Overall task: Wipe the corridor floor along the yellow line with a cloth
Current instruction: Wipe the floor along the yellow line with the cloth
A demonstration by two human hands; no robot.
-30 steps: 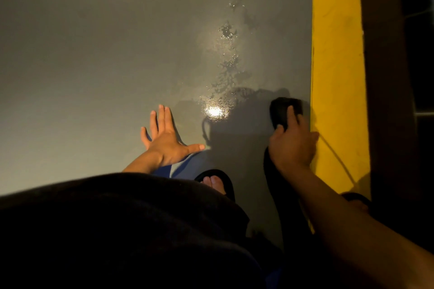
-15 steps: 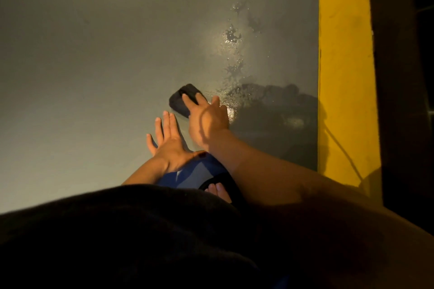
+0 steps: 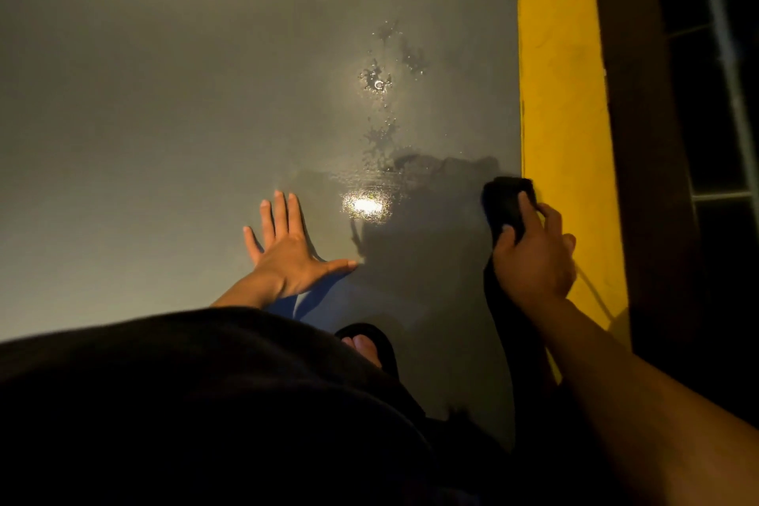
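head view, only the one: smooth grey floor, semi-gloss, kinda like painted concrete, with a hard white glare spot bouncing off a wet patch. scattered water droplets beading up further ahead, blotchy and irregular, some trailing down toward a thin wet film with a rippled edge.

yellow line running straight up the right side, flat matte paint, a few scuffs and dark smudges on it. beyond it a dark brownish strip, then something darker with pale bars, too dim to make out.

left hand flat on the floor, palm down, fingers spread wide and thumb stuck out to the right, holding nothing.

right hand curled closed around a dark cloth, soft and bunched into a rounded wad, poking out past the fingers. cloth pressed to the grey floor right at the inner edge of the yellow line, touching or nearly. rest of the cloth trailing back under the wrist as a dark band, though hard to split from shadow.

bottom of frame: black fabric over the knees, toes in a black sandal.
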